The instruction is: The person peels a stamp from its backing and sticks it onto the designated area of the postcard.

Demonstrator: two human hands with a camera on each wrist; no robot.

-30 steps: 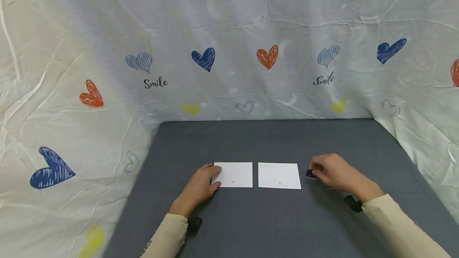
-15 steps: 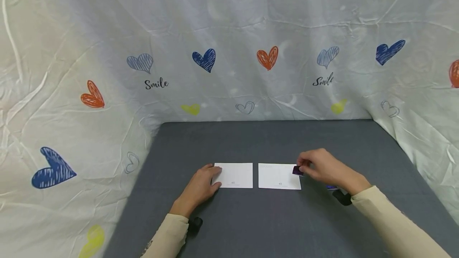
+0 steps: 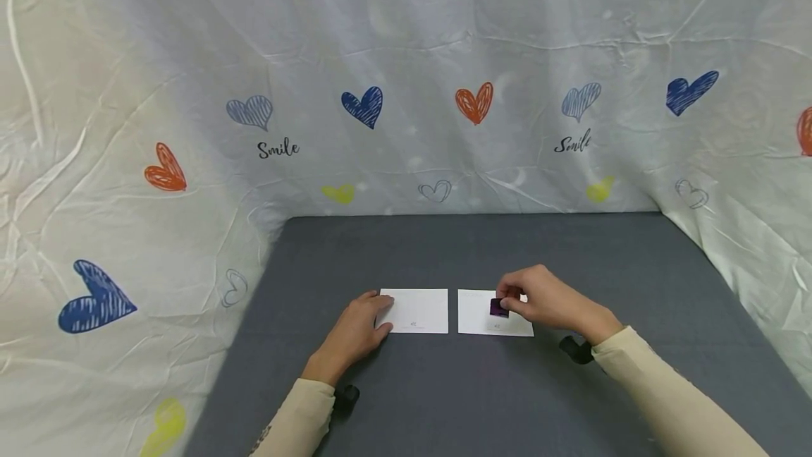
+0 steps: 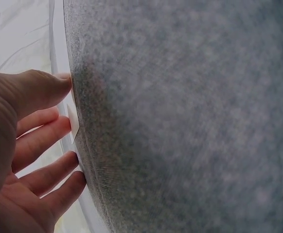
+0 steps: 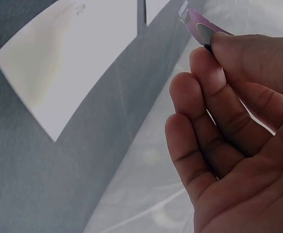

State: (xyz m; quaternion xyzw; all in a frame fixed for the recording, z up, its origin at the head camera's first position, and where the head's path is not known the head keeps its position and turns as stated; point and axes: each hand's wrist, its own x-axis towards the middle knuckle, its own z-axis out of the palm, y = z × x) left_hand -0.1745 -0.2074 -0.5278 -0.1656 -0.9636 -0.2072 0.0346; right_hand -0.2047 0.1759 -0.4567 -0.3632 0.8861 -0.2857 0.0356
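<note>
The right hand [image 3: 544,300] pinches a small, flat purple printed piece [image 3: 497,308] between thumb and forefinger. I find the piece off those fingertips toward the left hand [image 3: 352,331], over the right white card [image 3: 472,314]; contact with that card cannot be confirmed. The right hand is far nearer it. The left hand lies with fingers spread, forefinger and thumb at the near edge of the left white card [image 3: 420,310]. Both cards run lengthwise from hand to hand on the grey tabletop [image 3: 431,393]. The thumb masks part of the piece; its long axis is undetermined, and the cards' small print illegible.
</note>
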